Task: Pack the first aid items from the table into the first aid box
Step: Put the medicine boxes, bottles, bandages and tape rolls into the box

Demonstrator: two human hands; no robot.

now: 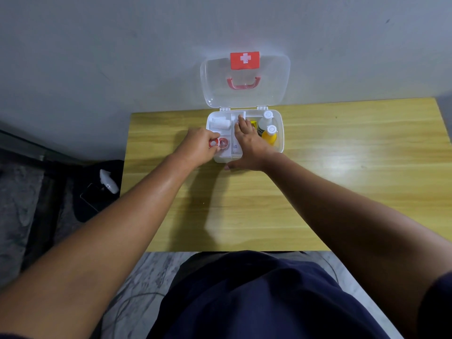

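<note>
A clear plastic first aid box (280,133) stands open at the far edge of the wooden table (318,179), its lid (269,77) with a red cross label leaning against the wall. My left hand (199,145) grips a red tape roll (214,142) at the box's left rim, next to a second red roll (223,143) inside. My right hand (247,140) lies flat over the middle compartment, fingers spread, pressing on white packets. White bandage rolls (221,124) lie in the back left compartment. A yellow bottle (269,135) and a clear bottle (265,119) lie in the right one.
The wall stands directly behind the box. Left of the table, on the dark floor, lie a white object (109,182) and a black bag (97,192). The table's near edge is close to my lap.
</note>
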